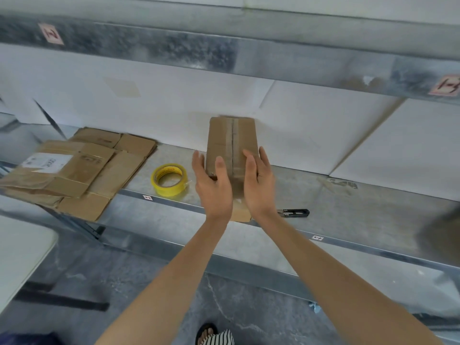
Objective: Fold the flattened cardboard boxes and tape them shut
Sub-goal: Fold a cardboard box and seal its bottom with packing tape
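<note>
Spanning the view, a metal shelf (pixel 348 207) carries flattened cardboard boxes (pixel 82 170) at left and a taped cardboard box (pixel 232 140) upright at centre, pressed between straight-fingered left hand (pixel 214 185) and right hand (pixel 258 185); a yellow tape roll (pixel 169 180) lies between them, and a black cutter (pixel 295 212) lies near right.

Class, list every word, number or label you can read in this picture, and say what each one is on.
No text reads for certain.
Pink stickers on the upper beam: red marks, blurred.
White tags on the shelf edge: too small.
White label on the flattened boxes: blurred print.
Tape roll core: red print, unreadable.
</note>
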The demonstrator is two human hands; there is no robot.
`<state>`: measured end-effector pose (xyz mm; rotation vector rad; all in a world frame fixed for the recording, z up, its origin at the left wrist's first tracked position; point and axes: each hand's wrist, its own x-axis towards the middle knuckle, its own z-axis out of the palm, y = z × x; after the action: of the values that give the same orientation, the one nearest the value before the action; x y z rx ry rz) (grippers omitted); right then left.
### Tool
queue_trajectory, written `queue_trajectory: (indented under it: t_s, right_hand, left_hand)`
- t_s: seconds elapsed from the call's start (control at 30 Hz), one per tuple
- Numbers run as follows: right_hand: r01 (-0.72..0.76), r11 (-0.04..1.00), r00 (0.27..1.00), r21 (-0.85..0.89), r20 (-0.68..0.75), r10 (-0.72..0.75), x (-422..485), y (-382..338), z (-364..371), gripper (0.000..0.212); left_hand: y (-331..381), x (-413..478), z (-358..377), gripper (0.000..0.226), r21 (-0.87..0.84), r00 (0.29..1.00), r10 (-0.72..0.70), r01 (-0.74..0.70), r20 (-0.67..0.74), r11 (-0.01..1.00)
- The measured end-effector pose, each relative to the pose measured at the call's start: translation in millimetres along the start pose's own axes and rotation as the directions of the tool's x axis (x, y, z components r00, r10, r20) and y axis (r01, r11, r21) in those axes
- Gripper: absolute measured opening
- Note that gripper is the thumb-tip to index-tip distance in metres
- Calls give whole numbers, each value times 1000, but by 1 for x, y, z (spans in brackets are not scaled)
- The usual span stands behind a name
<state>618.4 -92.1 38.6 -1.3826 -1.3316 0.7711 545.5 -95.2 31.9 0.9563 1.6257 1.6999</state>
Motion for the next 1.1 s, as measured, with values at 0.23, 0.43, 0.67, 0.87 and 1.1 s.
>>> queue_trajectory:
  t_s: [0.23,0.43,0.67,0.87,1.1]
  right_hand:
    - [-47,994,995,98,93,38,-32,-9,16,42]
    - [-47,997,996,64,74,42,-15,-15,7,41]
    - [-55,967,989,-249,122,88,54,1,-35,49]
    - [-28,978,997,-205,71,44,50,-1,-36,27]
    - [-99,962,995,-255,4,104,51,-1,-44,34]
  left_hand:
    - [4,-3,-13,67,-89,970,-116,99,-215,991]
    - [0,6,-29,33,-43,995,7,-12,-102,999]
    - [11,38,-53,19,82,955,-84,63,284,995]
    - [14,24,-51,75,-12,960,-217,223,179,975]
    - [17,-2,-39,56,-19,992,-39,42,120,999]
